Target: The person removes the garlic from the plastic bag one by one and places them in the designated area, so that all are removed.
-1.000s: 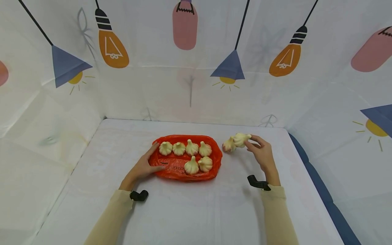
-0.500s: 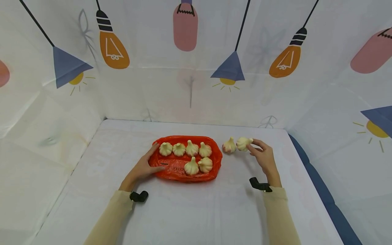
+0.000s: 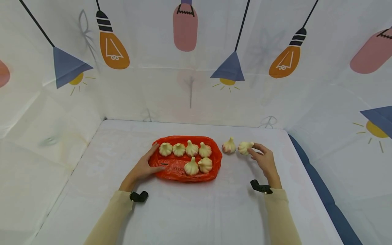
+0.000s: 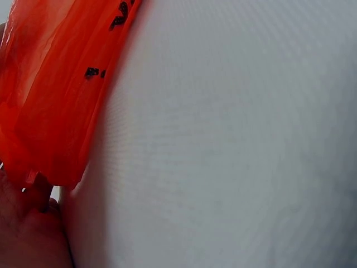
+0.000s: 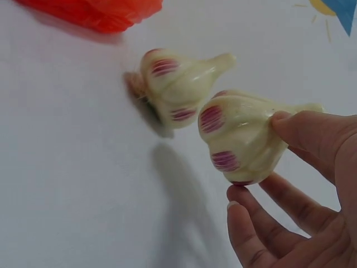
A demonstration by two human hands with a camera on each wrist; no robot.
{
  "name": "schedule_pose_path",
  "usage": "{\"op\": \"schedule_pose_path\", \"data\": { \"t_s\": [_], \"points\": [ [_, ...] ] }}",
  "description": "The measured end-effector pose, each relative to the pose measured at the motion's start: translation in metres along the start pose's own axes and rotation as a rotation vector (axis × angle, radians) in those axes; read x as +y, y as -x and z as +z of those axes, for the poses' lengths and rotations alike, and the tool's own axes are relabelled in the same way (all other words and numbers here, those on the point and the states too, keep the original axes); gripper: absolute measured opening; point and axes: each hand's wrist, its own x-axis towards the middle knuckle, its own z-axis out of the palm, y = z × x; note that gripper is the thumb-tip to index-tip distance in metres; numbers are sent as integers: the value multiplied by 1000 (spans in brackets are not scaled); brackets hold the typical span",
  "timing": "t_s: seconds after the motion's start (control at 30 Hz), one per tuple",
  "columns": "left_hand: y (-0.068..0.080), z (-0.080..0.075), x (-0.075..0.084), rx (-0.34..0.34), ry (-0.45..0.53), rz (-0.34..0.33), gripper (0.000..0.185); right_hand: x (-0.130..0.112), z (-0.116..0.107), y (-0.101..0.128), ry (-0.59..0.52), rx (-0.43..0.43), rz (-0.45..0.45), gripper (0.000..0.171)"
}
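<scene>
Table: white cloth under both hands.
Bag: orange plastic, flat on the table; six garlic bulbs lie on it, beyond and beside the left fingertips.
Left hand: fingers straight, pressing flat on the bag's near-left edge, holding nothing.
Right hand: thumb and fingertips pinch a bulb's stem end; the other fingers are loosely curled under it.
Held bulb: white with purple streaks, at the right fingertips, low over the table; contact with the cloth cannot be told.
Loose bulb: just past the held bulb, away from the fingers, between it and the bag.
</scene>
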Motion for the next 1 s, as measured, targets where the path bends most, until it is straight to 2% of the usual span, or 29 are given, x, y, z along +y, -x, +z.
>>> {"op": "schedule_pose_path", "data": {
  "t_s": [0.13, 0.33, 0.5, 0.57, 0.67, 0.8, 1.0],
  "points": [
    [0, -1, 0, 1, -1, 5, 109, 7, 4, 0, 9, 9, 59, 49],
    [-1, -1, 0, -5, 3, 3, 109, 11, 8, 0, -21, 74, 111, 48],
    [-1, -1, 2, -4, 1, -2, 109, 5, 9, -1, -31, 68, 140, 47],
    [-1, -1, 2, -4, -2, -3, 109, -7, 10, 4, -22, 56, 144, 47],
    [-1, -1, 1, -4, 3, -3, 108, -8, 13, 4, 8, 55, 134, 49],
    [-1, 0, 0, -2, 7, -8, 108, 10, 16, -4, 53, 68, 111, 52],
    [0, 0, -2, -1, 14, -21, 107, 11, 19, -6, 90, 80, 103, 52]
  ]
}}
